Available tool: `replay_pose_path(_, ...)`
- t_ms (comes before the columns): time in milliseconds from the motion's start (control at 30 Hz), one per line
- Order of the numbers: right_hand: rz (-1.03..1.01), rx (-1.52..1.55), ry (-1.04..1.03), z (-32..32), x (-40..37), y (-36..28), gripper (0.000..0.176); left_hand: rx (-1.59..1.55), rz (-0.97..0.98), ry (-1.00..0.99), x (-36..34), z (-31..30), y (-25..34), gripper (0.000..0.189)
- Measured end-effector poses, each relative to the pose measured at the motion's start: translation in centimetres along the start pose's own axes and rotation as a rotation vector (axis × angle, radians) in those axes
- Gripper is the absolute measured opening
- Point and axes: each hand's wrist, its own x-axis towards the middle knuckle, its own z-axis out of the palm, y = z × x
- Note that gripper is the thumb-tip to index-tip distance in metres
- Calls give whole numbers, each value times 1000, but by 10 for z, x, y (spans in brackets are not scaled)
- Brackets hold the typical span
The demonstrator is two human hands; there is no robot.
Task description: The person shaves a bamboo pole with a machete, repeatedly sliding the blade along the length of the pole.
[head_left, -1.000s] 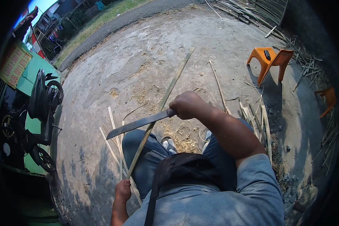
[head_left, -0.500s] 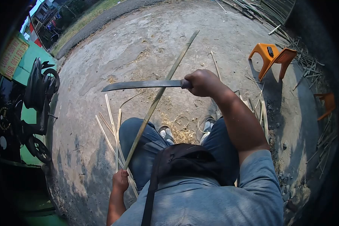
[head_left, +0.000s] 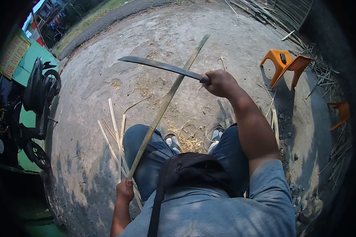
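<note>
Aslant, a long strip meets a blade in view

The bamboo-like strip (head_left: 165, 106) runs from near left to far right, its near end in the left hand (head_left: 124, 190) and its far end over the ground, beyond the knife (head_left: 158, 65). The left grip is closed around that near end. The right hand (head_left: 221, 83) is clamped on the knife's handle; it lies to the right of the strip and is much the closer hand to the strip's far part. From the right grip the blade points left and slightly far, crossing the strip's long axis at a steep angle in its far half; whether steel and strip touch cannot be told.

Lower down, the strip passes across the left knee (head_left: 136, 138) in view. Just left of that knee, thin pale strips (head_left: 113, 115) fan out toward the far side. Shavings (head_left: 190, 147) lie on the ground between the feet. Farther right stands an orange chair (head_left: 298, 68) with a small dark object (head_left: 283, 58) on it; at far left is a motorbike (head_left: 35, 91).
</note>
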Motion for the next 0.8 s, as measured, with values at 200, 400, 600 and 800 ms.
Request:
replay_pose_path(200, -371, -59, -38, 18, -10, -18, 10, -7, 10, 13, 1, 2, 5, 68)
replay_pose_path(400, -162, -60, -97, 14, 2, -13, 13, -10, 3, 33, -3, 8, 4, 64)
replay_pose_path(600, 65, 197, 58, 13, 8, 20, 22, 36, -13, 29, -3, 4, 4, 64)
replay_pose_path(800, -280, 13, -29, 16, -9, -14, 11, 12, -15, 32, -2, 6, 8, 66)
